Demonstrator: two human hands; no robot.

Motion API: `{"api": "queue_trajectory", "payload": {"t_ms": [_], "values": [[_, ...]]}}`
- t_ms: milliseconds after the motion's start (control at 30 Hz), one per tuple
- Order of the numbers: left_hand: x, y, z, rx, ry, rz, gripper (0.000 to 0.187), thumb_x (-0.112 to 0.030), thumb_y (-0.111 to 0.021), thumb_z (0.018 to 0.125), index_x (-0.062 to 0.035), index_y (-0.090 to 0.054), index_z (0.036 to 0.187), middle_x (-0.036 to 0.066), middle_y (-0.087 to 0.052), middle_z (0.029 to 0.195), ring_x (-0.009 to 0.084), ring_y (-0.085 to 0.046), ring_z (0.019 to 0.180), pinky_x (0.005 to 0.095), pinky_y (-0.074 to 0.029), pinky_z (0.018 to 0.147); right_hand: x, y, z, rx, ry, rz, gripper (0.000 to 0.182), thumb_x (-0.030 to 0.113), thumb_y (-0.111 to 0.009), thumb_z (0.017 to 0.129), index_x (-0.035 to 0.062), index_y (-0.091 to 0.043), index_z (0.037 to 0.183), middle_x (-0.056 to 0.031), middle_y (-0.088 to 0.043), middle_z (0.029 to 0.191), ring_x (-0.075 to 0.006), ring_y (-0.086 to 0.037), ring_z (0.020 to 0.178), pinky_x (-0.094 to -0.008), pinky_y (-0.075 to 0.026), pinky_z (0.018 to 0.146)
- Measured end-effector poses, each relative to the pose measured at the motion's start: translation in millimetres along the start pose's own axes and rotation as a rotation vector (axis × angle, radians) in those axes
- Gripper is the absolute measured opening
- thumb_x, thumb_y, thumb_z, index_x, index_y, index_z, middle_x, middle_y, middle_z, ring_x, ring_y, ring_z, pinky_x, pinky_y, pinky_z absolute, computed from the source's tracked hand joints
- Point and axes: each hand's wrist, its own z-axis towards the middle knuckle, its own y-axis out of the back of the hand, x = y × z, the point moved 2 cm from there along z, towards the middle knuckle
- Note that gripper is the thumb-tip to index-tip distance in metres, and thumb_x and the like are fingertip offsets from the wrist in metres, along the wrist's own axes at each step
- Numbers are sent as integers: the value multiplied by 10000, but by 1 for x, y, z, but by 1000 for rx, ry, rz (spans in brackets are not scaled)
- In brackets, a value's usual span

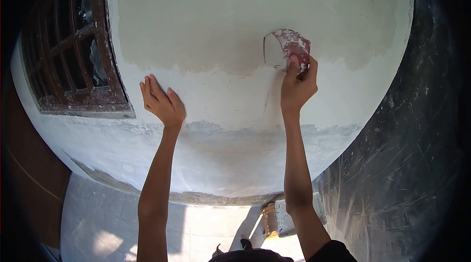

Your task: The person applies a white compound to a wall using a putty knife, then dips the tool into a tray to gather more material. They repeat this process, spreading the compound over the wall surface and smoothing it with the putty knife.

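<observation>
My right hand [299,85] grips a red putty scraper [296,46] smeared with whitish putty, its broad face held up at the wall. A thin dark curved line shows just left of the scraper. Lower and to the left, my left hand [164,102] is open, its palm side toward the pale wall [225,97] and its fingers pointing up. It looks to rest on the surface. A darker grey-green patch [196,21] with a ragged lower edge covers the upper wall, and the scraper lies over its lower right part.
A brown-framed window [73,46] with panes is left of my left hand. On the right hangs a dark, streaked sheet-like surface [392,164]. A whitish-topped container or stool [284,218] stands low by my right forearm, on the partly sunlit tiled floor [211,222].
</observation>
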Motion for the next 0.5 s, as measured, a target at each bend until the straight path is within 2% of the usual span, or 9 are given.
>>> {"api": "queue_trajectory", "payload": {"t_ms": [67, 133, 200, 233, 300, 333, 400, 467, 500], "values": [[-1, -1, 0, -12, -9, -2, 563, -239, -373, 988, 20, -326, 1486, 177, -305, 1532, 368, -234, 1437, 471, -174, 1104, -7, 17, 9, -149, -149, 77, 257, 227, -654, 957, -4, -594, 1052, -59, -666, 756, -84, -513, 565, -253, -426, 520], [-2, 0, 0, -17, -1, 3, 564, -232, -382, 978, 29, -342, 1477, 189, -330, 1520, 368, -236, 1439, 468, -177, 1100, -9, 19, 6, -193, -199, 316, 251, 227, -646, 965, 4, -588, 1061, -58, -664, 808, -85, -539, 637, -253, -444, 554], [-2, -2, 2, -21, 1, 8, 566, -226, -392, 968, 38, -358, 1467, 201, -355, 1507, 367, -238, 1441, 465, -180, 1096, 9, 8, -8, -3, -221, 483, 244, 225, -646, 967, 12, -582, 1069, -55, -659, 840, -81, -541, 675, -243, -449, 572], [-1, -2, 2, -17, -5, 16, 566, -234, -384, 978, 29, -342, 1477, 186, -336, 1518, 365, -236, 1439, 467, -178, 1100, 18, -8, -18, 101, -171, 513, 238, 219, -647, 967, 8, -585, 1057, -35, -658, 819, -61, -509, 630, -226, -418, 547], [-1, 0, 0, -7, -9, 23, 566, -241, -375, 987, 20, -326, 1487, 170, -316, 1528, 363, -235, 1438, 469, -175, 1103, 39, -35, -38, 285, -60, 363, 233, 214, -697, 924, 42, -597, 1046, -36, -683, 781, -49, -401, 482, -224, -345, 481], [-1, 0, 1, -10, -9, 7, 564, -243, -374, 989, 20, -329, 1486, 170, -318, 1527, 362, -235, 1438, 468, -176, 1103, 48, -45, -44, 360, -18, 280, 243, 241, -698, 916, 65, -600, 1052, -65, -698, 777, -93, -455, 444, -243, -365, 462], [-1, 0, 1, -15, -8, -7, 563, -245, -373, 990, 20, -331, 1484, 169, -319, 1526, 361, -236, 1438, 466, -176, 1102, 48, -62, -48, 335, 108, 145, 240, 273, -672, 932, 76, -600, 1049, -71, -701, 756, -151, -549, 461, -269, -397, 458], [-1, 0, 1, -14, -6, -1, 562, -245, -377, 988, 21, -336, 1481, 169, -322, 1524, 361, -237, 1438, 463, -176, 1101, 39, -54, -33, 172, 215, 64, 241, 287, -656, 941, 79, -599, 1047, -76, -701, 736, -199, -610, 489, -295, -431, 465], [-1, 0, 1, -15, -6, -1, 562, -245, -377, 988, 21, -336, 1481, 169, -322, 1524, 361, -237, 1438, 463, -176, 1101, 32, -41, -20, 134, 154, 21, 244, 276, -661, 941, 63, -599, 1046, -79, -694, 720, -184, -590, 470, -282, -428, 460]]}}
